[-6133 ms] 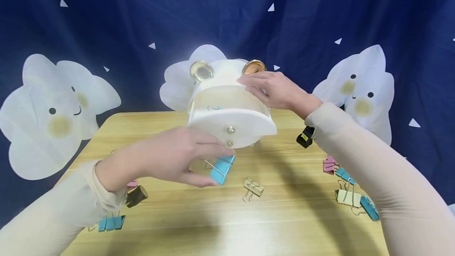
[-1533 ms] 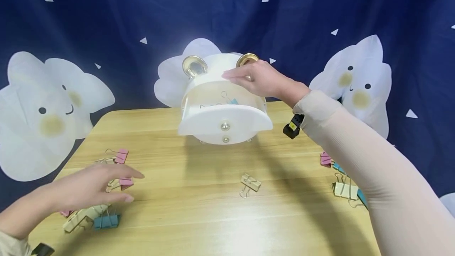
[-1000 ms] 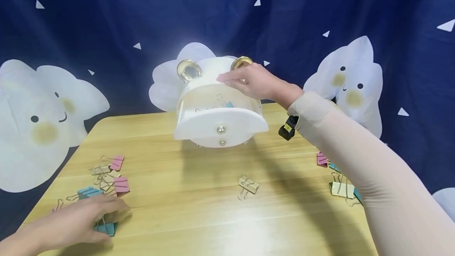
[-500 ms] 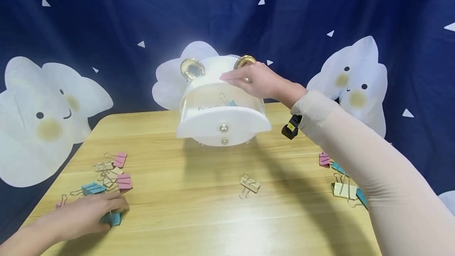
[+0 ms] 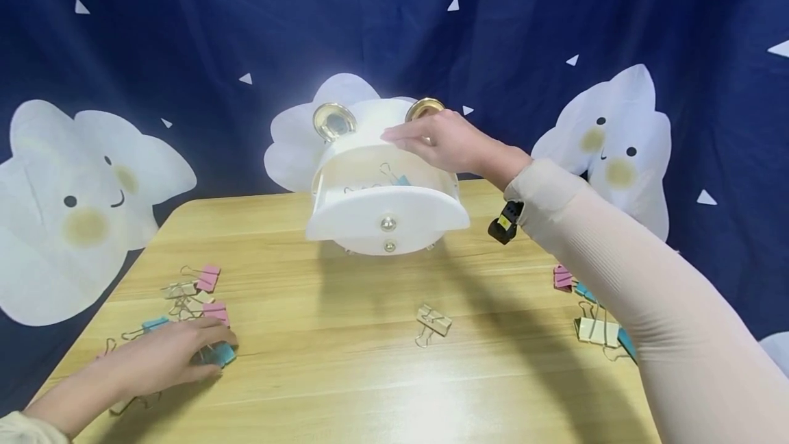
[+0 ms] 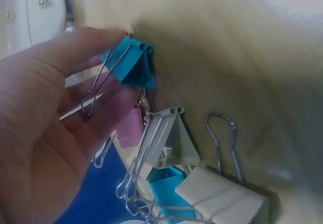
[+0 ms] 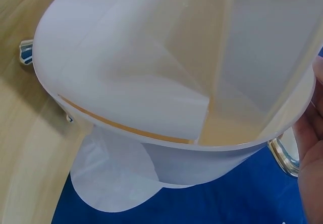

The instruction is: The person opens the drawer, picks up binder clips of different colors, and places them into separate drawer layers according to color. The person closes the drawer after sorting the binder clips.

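My left hand (image 5: pixel 169 355) pinches a blue binder clip (image 6: pixel 130 62) between thumb and fingers, close over the pile at the table's left side. In the left wrist view, a beige binder clip (image 6: pixel 169 138) and a pink binder clip (image 6: pixel 130 127) sit just beyond it. My right hand (image 5: pixel 446 137) rests with extended fingers on the top of a white rounded box (image 5: pixel 370 122), beside its right gold ear (image 5: pixel 425 108). The box's upper drawer (image 5: pixel 345 214) is pulled out, and a blue binder clip (image 5: pixel 401 180) shows inside. The right wrist view catches only part of that hand.
One beige binder clip (image 5: pixel 434 321) lies alone mid-table. More pink, blue and beige clips (image 5: pixel 596 331) lie at the right, partly behind my right sleeve (image 5: pixel 592 252). A dark blue curtain (image 5: pixel 493 19) with cloud shapes hangs behind the wooden table (image 5: pixel 320 375).
My left hand went from the drawer back to the left pile, took hold of a blue binder clip there and shifted it slightly rightward and away. The right hand has stayed on the box.
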